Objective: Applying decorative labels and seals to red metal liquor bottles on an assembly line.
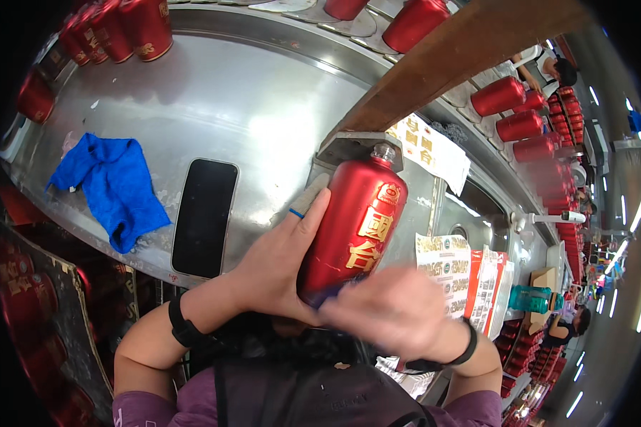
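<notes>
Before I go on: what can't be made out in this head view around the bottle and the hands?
- Base of the red bottle: covered by both hands.
- Right hand: motion-blurred, so finger placement is unclear.
- Left hand: its palm is hidden against the bottle.
- Dark phone: screen is black, nothing readable.
- Distant red bottles on the line: too small and bent by the fisheye rim to count.

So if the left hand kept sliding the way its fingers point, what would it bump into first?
Probably the metal bracket just past the fingertips. The left hand lies along the red bottle, fingers aimed up toward its neck. Depth is hard to judge here.
</notes>
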Available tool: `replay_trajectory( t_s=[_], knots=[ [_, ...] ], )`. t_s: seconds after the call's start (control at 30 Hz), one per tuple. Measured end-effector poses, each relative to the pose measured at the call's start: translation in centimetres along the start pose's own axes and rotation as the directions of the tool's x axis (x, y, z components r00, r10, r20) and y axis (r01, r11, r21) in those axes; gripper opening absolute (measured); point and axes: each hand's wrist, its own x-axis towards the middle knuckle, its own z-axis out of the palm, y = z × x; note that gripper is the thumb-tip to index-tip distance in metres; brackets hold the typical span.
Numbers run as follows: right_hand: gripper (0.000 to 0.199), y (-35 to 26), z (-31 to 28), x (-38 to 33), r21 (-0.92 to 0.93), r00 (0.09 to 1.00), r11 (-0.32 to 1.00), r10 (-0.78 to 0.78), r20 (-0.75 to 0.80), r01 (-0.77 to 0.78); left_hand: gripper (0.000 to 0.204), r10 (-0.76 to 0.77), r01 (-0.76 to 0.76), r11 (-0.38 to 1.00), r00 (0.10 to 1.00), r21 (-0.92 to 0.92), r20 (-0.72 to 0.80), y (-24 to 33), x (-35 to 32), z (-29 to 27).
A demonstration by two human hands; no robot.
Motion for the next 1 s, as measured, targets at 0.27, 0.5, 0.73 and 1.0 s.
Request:
replay_trajectory(
  t_s=[0.27, 0.5, 0.73, 1.0],
  knots=[
    [0.02, 4.0, 0.4, -2.1, 0.135, 0.856, 0.892, 0.452, -0.251, -0.432, 0.149, -0.033, 0.034, 0.999, 0.999, 0.013, -0.013, 0.2, -0.4, -0.6],
    [0.025, 1.9, 1.1, -4.0, 0.402, 0.823, 0.778, 0.56, -0.093, -0.484, 0.15, -0.043, 0.043, 0.999, 0.999, 0.008, -0.008, 0.5, -0.4, -0.5],
    [0.028, -1.8, 1.7, -3.4, 0.267, 0.971, 0.954, 0.18, -0.159, -0.134, 0.151, 0.051, -0.049, 0.996, 0.998, 0.074, -0.025, -0.8, 0.3, 0.1],
    [0.037, -0.1, 1.1, -1.7, 0.057, 0.986, 0.995, 0.086, -0.144, -0.078, 0.151, 0.002, -0.001, 0.999, 1.0, 0.043, -0.014, -0.1, 0.0, -0.3]
  ],
)
